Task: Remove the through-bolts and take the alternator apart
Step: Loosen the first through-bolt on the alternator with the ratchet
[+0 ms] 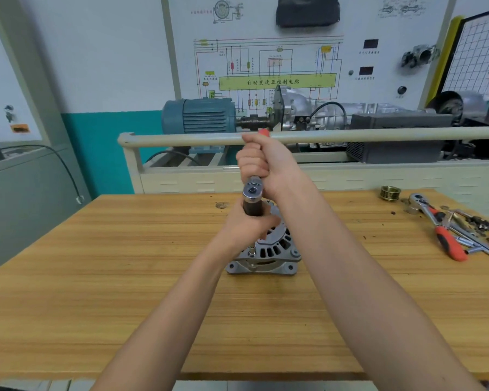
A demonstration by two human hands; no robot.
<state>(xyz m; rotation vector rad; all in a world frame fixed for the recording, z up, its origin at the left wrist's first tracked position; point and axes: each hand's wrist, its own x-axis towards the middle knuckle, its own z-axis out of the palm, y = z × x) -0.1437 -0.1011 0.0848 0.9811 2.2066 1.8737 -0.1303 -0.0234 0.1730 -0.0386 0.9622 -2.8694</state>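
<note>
Hands [259,165] on ratchet [253,193], alternator [268,249]

Overall brightness: even, soft indoor light is filling the room; nothing is lying in deep darkness.
Shadows: the alternator [266,249] is casting only a faint, short shadow on the wooden table [124,263]; the forearms are casting almost none.
Glare: the ratchet head [253,190] is catching a small bright highlight; the white wall panel [266,52] is reading pale and slightly washed out.
Focus: the table grain is rendering fairly sharp; the panel's small print is staying soft and partly unreadable.
Distortion: the wide-angle lens is bending the beige rail [350,135] and stretching the forearms toward the lower edge.
</note>
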